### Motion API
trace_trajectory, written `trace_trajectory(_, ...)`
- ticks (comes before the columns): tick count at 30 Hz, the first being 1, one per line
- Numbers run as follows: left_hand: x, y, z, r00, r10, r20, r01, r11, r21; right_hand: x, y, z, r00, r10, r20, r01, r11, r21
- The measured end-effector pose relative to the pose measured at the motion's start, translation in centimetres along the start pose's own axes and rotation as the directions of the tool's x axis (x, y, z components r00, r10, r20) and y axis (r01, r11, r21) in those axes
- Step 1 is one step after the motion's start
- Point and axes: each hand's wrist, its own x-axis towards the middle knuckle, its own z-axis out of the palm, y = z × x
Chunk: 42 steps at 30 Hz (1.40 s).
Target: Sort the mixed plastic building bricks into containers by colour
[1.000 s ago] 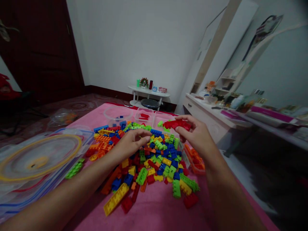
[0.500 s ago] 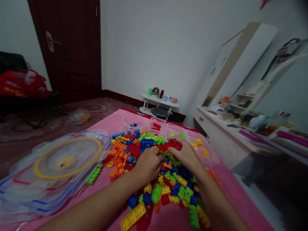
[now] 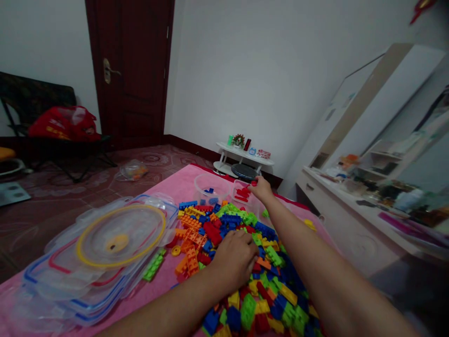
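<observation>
My right hand (image 3: 262,190) is stretched out to the small clear container (image 3: 234,188) at the far side of the table. A red toy brick (image 3: 253,183) shows at its fingertips, over the container's rim. Several red bricks (image 3: 242,193) lie inside that container. My left hand (image 3: 236,255) lies on the heap of coloured toy bricks (image 3: 231,219), its fingers curled down among them. What those fingers hold, if anything, is hidden.
A round clear tub (image 3: 199,189) with blue bricks stands left of the red bricks' container. Stacked clear lids (image 3: 84,285) cover the left of the pink tablecloth (image 3: 168,185). Other clear containers, partly behind my right arm, hold green and yellow pieces. A white dresser (image 3: 336,210) stands at right.
My right hand has moved from the heap, away from me, to the small container with red pieces. More red bricks lie in it now. My left hand stays on the heap; the view has shifted left.
</observation>
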Motion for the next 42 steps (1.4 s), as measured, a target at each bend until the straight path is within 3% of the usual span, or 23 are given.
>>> trace_trajectory(6,-0.1,-0.1,0.1,1.000,-0.014,-0.001,0.014,0.999,-0.041,-0.9,1.1,2.1,0.999,0.032,-0.014,-0.035,0.978,-0.204)
trace_trajectory(10,0.0,-0.2,0.1,1.000,-0.012,-0.002,0.012,0.999,-0.053,-1.3,1.4,2.5,0.999,-0.035,0.041,0.044,0.969,-0.243)
trace_trajectory(14,0.0,-0.1,-0.1,1.000,0.004,-0.004,-0.005,0.999,-0.041,-2.3,1.3,3.1,0.974,-0.149,0.169,0.186,0.954,-0.234)
trace_trajectory(19,-0.1,0.0,-0.1,1.000,0.000,0.004,0.001,1.000,-0.029,-3.9,1.2,3.6,0.896,-0.259,0.360,0.347,0.915,-0.205)
trace_trajectory(26,-0.1,0.1,-0.2,0.999,0.032,0.003,-0.032,0.999,-0.012,-5.3,1.0,3.5,0.840,-0.355,0.410,0.447,0.882,-0.152)
trace_trajectory(32,-0.2,0.2,-0.2,1.000,0.028,0.005,-0.028,1.000,-0.012,-6.0,1.4,3.6,0.822,-0.415,0.390,0.468,0.882,-0.049)
trace_trajectory(35,-0.2,0.1,-0.1,1.000,0.022,0.012,-0.022,0.999,-0.028,-6.6,2.0,2.2,0.834,-0.447,0.324,0.460,0.887,0.039)
trace_trajectory(37,-0.1,0.0,-0.1,0.999,0.027,0.020,-0.026,0.999,-0.040,-7.3,2.9,0.2,0.864,-0.444,0.239,0.437,0.895,0.086)
trace_trajectory(42,-0.1,0.0,-0.2,0.999,0.039,0.038,-0.036,0.998,-0.053,-10.2,8.0,-8.0,0.934,-0.346,0.087,0.335,0.935,0.119)
